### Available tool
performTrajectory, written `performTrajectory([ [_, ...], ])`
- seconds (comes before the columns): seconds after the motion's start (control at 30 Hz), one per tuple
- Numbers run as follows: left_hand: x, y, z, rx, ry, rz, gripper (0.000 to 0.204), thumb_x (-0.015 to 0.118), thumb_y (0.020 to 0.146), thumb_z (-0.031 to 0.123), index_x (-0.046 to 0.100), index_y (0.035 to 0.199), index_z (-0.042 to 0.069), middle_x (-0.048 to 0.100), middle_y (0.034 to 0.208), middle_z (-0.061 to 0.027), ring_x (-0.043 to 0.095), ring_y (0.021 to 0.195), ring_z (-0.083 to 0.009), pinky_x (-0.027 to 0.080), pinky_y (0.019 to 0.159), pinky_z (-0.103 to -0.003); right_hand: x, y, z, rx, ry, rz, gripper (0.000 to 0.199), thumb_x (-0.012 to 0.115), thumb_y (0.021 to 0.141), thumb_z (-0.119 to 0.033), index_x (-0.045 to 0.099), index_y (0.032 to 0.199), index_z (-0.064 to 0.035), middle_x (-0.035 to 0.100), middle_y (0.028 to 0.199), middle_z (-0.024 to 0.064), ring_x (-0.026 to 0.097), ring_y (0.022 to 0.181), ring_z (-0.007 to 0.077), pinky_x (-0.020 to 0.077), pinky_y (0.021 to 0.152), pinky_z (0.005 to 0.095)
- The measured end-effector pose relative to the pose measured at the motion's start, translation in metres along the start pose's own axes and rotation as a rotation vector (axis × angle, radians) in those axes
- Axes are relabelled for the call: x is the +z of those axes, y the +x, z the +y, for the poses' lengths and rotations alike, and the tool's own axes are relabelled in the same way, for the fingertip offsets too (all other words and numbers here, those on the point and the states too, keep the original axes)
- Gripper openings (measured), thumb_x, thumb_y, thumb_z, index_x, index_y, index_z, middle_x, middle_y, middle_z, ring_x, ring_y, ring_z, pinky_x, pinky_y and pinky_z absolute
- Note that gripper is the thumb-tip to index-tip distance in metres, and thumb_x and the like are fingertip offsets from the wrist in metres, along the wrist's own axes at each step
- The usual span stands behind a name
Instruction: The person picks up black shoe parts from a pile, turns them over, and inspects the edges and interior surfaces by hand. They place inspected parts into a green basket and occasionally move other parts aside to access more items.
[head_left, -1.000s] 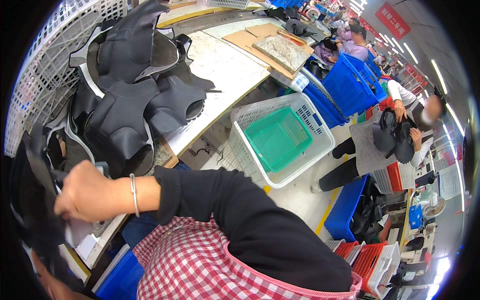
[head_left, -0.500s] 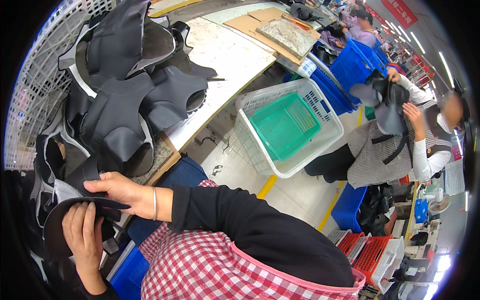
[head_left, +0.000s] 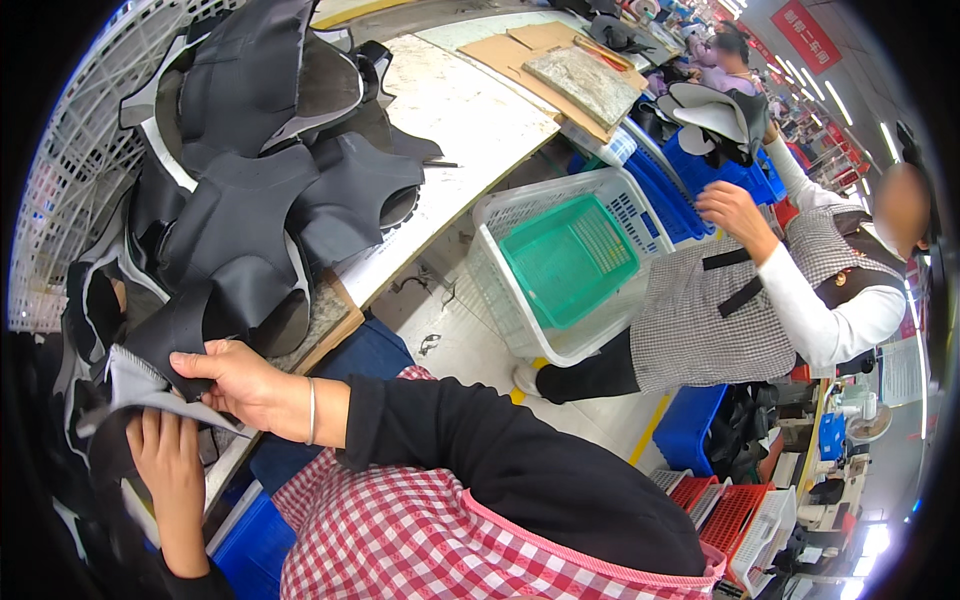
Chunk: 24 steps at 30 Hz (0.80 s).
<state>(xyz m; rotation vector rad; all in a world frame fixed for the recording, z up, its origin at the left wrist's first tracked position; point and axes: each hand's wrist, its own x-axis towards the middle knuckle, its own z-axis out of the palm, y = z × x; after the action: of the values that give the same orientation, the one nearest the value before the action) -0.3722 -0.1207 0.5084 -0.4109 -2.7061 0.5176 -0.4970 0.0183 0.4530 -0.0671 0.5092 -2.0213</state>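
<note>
Both hands point(head_left: 200, 420) pinch 1 black fabric piece point(head_left: 160, 370), wrists bent.

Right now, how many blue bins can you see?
3: one blue bin under the bench by the person's apron, one past the white basket, one on the floor behind the co-worker. More may be hidden.

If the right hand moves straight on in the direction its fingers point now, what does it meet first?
Probably the grey-backed black piece that the right hand already pinches; past it, the black cut pieces heaped on the table. Depth is unclear.
</note>
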Motion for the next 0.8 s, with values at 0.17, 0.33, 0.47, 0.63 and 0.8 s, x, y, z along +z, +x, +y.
performTrajectory([
  [0.17,-0.038,0.017,0.007,-0.060,-0.188,-0.045,0.035,0.064,0.082,0.007,0.068,0.116,-0.003,0.065,0.118,-0.0167,0.057,0.115,-0.0375,0.044,0.101,-0.050,0.007,-0.001,0.004,-0.096,-0.021,-0.025,0.021,0.075,0.097,-0.033,0.072,0.104,-0.0128,0.073,0.098,-0.0033,0.062,0.079,0.0043,0.0474,0.069,0.0210],
  [0.33,-0.097,0.027,0.013,-0.175,0.081,0.305,0.046,0.073,0.080,-0.006,0.065,0.125,0.001,0.061,0.129,-0.0171,0.057,0.122,-0.0373,0.048,0.098,-0.045,0.011,0.004,0.009,-0.173,-0.090,-0.062,0.022,0.075,0.096,-0.032,0.073,0.104,-0.0119,0.073,0.098,-0.0039,0.064,0.085,0.0059,0.0506,0.077,0.0259],
  [0.47,-0.095,0.039,0.005,-0.219,-0.274,0.141,0.038,0.063,0.063,-0.010,0.068,0.099,-0.001,0.065,0.092,-0.0142,0.063,0.093,-0.0364,0.054,0.077,-0.045,0.014,0.002,0.020,-0.153,-0.265,0.016,0.020,0.076,0.095,-0.031,0.074,0.095,-0.0115,0.067,0.087,-0.0080,0.054,0.076,0.0029,0.0417,0.069,0.0238],
  [0.63,-0.074,0.007,0.004,-0.379,-0.453,0.019,0.033,0.065,0.069,-0.009,0.070,0.100,-0.001,0.068,0.094,-0.0154,0.066,0.091,-0.0369,0.053,0.079,-0.041,0.012,-0.005,0.023,-0.156,-0.386,0.024,0.020,0.077,0.094,-0.028,0.074,0.092,-0.0087,0.069,0.084,-0.0050,0.056,0.075,0.0040,0.0458,0.068,0.0243],
  [0.8,-0.008,-0.022,0.018,-1.365,-1.306,0.427,0.024,0.067,0.099,0.013,0.072,0.116,-0.004,0.075,0.110,-0.0112,0.071,0.094,-0.0181,0.055,0.089,-0.030,0.007,0.002,0.021,-0.157,-0.310,0.034,0.020,0.077,0.094,-0.027,0.072,0.102,-0.0084,0.073,0.096,-0.0012,0.065,0.083,0.0058,0.0499,0.072,0.0248],
])
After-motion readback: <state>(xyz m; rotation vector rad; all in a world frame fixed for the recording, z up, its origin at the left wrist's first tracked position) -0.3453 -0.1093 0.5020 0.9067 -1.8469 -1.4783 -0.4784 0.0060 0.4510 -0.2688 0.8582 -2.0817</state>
